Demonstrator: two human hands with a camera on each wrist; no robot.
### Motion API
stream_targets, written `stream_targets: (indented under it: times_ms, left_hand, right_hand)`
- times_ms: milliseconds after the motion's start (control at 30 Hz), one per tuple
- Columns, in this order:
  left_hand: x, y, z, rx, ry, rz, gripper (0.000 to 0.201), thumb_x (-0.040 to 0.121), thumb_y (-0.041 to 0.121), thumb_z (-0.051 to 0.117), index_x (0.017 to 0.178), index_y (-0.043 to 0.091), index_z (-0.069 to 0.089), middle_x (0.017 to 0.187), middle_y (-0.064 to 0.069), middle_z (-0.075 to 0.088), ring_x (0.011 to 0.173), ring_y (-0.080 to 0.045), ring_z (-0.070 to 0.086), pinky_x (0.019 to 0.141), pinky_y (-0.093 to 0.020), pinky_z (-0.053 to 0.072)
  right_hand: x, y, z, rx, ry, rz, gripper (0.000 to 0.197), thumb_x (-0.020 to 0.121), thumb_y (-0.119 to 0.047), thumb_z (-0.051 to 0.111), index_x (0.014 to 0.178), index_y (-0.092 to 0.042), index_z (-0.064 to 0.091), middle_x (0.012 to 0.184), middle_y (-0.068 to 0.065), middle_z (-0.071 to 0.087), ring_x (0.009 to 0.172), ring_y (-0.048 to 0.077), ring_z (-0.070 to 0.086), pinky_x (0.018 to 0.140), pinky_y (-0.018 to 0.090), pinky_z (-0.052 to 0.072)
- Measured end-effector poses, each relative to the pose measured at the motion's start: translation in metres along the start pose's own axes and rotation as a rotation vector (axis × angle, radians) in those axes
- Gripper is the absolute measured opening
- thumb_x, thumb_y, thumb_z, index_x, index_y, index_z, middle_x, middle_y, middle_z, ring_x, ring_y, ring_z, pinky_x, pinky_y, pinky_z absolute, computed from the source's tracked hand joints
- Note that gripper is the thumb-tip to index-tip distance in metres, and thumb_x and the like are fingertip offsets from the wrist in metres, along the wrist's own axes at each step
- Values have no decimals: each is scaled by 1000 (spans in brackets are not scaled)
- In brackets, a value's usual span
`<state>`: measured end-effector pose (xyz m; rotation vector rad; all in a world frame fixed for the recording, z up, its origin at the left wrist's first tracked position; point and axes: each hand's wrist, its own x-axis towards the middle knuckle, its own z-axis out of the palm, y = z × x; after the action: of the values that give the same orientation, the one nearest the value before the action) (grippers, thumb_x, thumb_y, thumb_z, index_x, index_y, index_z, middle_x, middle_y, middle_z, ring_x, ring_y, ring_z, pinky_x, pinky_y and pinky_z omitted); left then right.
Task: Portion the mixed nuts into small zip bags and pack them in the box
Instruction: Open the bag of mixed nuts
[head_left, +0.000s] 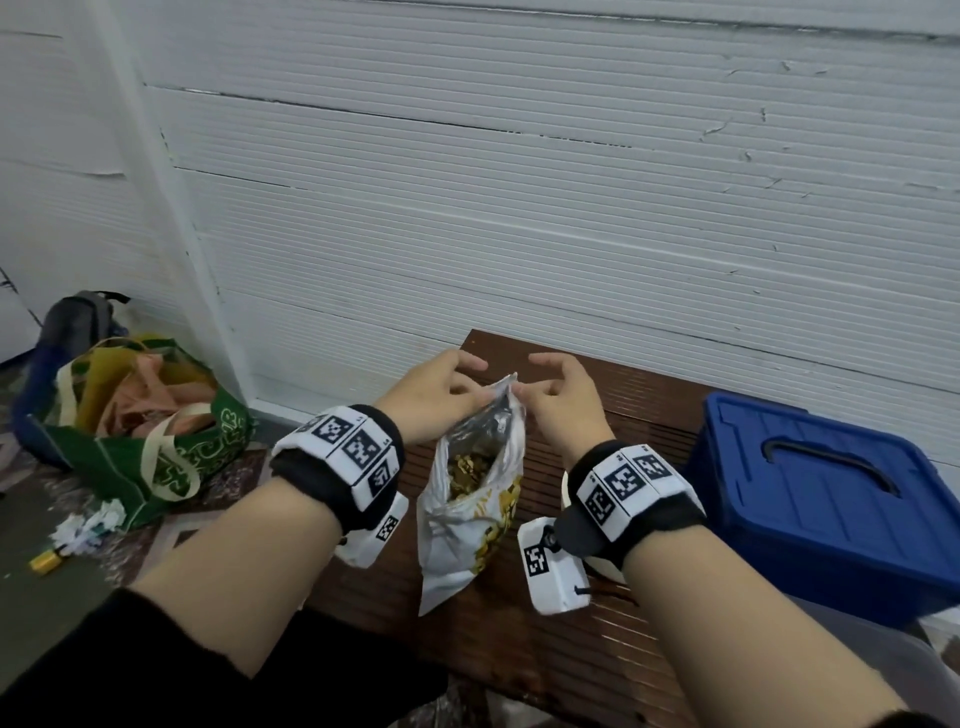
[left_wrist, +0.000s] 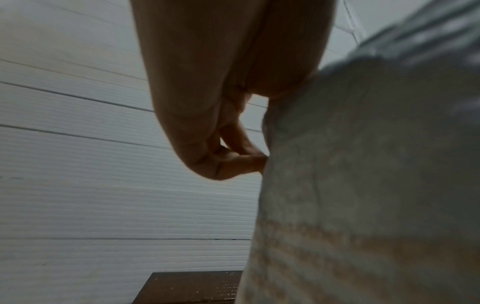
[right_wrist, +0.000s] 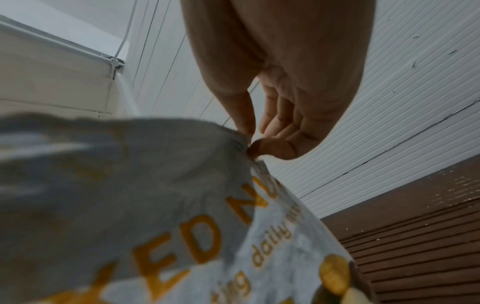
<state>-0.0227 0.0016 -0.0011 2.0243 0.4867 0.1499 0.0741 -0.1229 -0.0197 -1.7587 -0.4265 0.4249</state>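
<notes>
Both hands — left hand (head_left: 434, 397), right hand (head_left: 563, 400) — pinching the open nut bag (head_left: 475, 499) top.

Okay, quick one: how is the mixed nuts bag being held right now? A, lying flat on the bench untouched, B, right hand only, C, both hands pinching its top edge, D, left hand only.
C: the left hand and the right hand each pinch the top edge of the mixed nuts bag, holding its mouth open, with nuts showing inside.
</notes>
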Motion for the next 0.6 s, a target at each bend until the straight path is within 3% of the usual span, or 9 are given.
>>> stream_targets:
  times_ms: [133, 267, 300, 333, 433, 533, 600]
  left_hand:
    - [15, -5, 2, -74, 89, -61, 23, 93, 18, 61, 115, 16, 56, 86, 7, 66, 79, -8, 64, 71, -24, 50]
    - [22, -13, 3, -193, 88, -194, 14, 92, 11, 59, 96, 23, 61, 110, -6, 63, 104, -22, 61, 97, -41, 49]
    - [23, -15, 4, -227, 80, -223, 15, 92, 8, 58, 98, 22, 62, 110, -6, 62, 106, -25, 60, 98, -43, 48]
    - [23, -18, 5, -265, 76, -251, 18, 92, 5, 57, 103, 18, 62, 108, -6, 62, 104, -26, 61, 96, -43, 50]
    - [22, -22, 8, -407, 60, -331, 32, 92, -5, 49, 120, 8, 57, 102, -12, 64, 80, -23, 63, 73, -35, 53]
    - [21, -25, 7, -477, 16, -349, 31, 91, 0, 50, 117, 14, 62, 108, -14, 65, 84, -24, 64, 75, -35, 52]
    - [21, -23, 3, -434, -28, -316, 20, 91, 12, 58, 106, 24, 66, 116, -9, 64, 97, -23, 64, 85, -38, 53]
  right_hand:
    - [9, 3, -1, 103, 3, 88, 31, 88, -3, 62, 113, -13, 48, 79, 4, 58, 65, 12, 56, 56, 21, 44]
    - [15, 14, 6, 198, -20, 226, 28, 92, -3, 56, 108, -18, 40, 92, 12, 51, 75, 23, 56, 58, 34, 49]
    - [16, 16, 8, 212, -26, 250, 30, 92, -4, 57, 110, -19, 39, 96, 13, 52, 75, 24, 57, 60, 36, 50]
    - [17, 18, 9, 227, -34, 275, 32, 92, -4, 58, 112, -18, 38, 98, 15, 53, 73, 24, 57, 61, 37, 51]
    - [18, 20, 11, 208, -45, 295, 32, 89, -7, 63, 113, -14, 43, 95, 14, 58, 70, 22, 59, 66, 39, 53]
    - [17, 21, 9, 34, 14, 193, 21, 89, -29, 65, 97, -16, 51, 104, 12, 62, 84, 23, 60, 79, 42, 51]
    - [8, 17, 3, -80, 56, 166, 28, 90, -46, 57, 86, -20, 48, 95, 7, 62, 82, 22, 57, 75, 39, 47]
